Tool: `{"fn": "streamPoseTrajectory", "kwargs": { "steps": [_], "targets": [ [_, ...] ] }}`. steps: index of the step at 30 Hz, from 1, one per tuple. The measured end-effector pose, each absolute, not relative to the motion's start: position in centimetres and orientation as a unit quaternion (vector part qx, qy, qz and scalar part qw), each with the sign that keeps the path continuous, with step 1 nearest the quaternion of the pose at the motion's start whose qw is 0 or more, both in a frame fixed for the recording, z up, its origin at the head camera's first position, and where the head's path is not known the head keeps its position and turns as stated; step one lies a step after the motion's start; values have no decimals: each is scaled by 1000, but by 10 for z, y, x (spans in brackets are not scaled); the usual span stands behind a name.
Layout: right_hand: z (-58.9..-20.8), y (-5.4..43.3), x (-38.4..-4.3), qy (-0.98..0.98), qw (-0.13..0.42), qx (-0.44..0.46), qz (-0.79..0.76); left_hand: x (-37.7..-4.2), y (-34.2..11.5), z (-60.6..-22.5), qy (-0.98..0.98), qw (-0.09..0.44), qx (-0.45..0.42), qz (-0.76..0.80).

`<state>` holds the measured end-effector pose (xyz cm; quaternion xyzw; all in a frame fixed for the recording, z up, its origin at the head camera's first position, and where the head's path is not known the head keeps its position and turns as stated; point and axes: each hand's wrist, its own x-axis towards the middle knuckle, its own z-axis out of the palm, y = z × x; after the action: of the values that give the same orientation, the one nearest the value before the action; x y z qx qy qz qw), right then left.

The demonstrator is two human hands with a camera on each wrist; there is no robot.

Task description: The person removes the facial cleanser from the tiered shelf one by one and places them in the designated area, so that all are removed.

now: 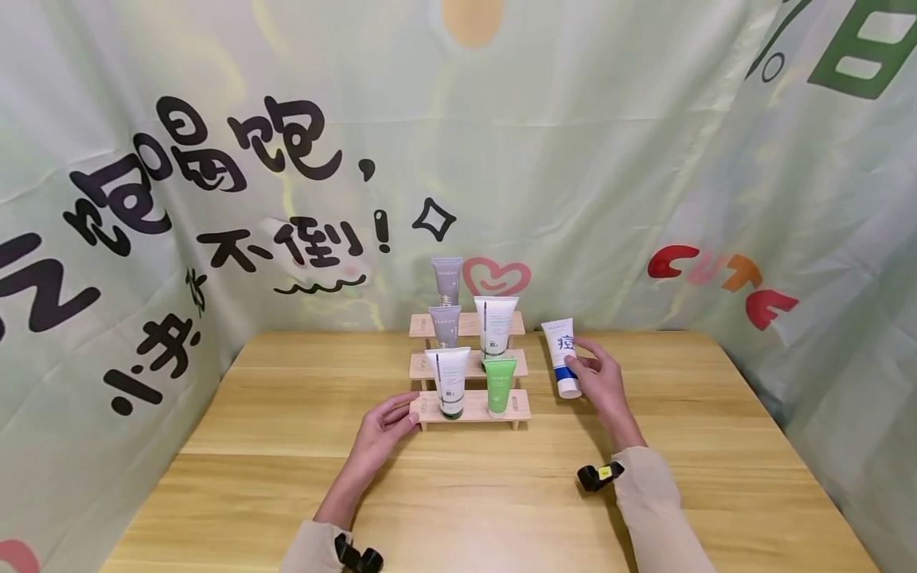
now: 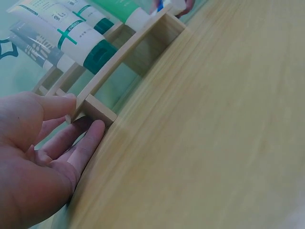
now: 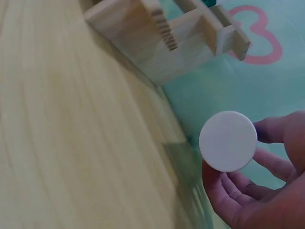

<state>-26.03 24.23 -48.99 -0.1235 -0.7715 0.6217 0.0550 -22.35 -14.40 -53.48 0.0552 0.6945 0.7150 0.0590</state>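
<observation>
A three-step wooden display rack stands on the table. My left hand holds the left end of its lowest step, with the thumb at the plank's end and fingertips by the short leg. To the right of the rack, my right hand grips a white and blue squeeze tube, slightly tilted with its cap down. On the lowest step are a white tube and a green tube. The middle step bears a grey-purple tube and another white tube; one more grey-purple tube tops the left side.
The wooden table extends in front of the rack and to both sides. A pale printed curtain hangs close behind the rack and along the sides of the table. Black wrist cameras sit at both sleeves.
</observation>
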Motion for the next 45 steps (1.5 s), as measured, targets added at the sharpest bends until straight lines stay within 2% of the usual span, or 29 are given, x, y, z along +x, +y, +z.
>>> {"fn": "streamPoseTrajectory", "kwargs": {
  "steps": [22, 45],
  "targets": [
    [-503, 237, -265, -883, 85, -78, 455, -226, -143, -539, 695, 54, 61, 714],
    [-500, 247, -258, -880, 75, -96, 459, -226, -144, -538, 696, 58, 58, 713]
  ]
}}
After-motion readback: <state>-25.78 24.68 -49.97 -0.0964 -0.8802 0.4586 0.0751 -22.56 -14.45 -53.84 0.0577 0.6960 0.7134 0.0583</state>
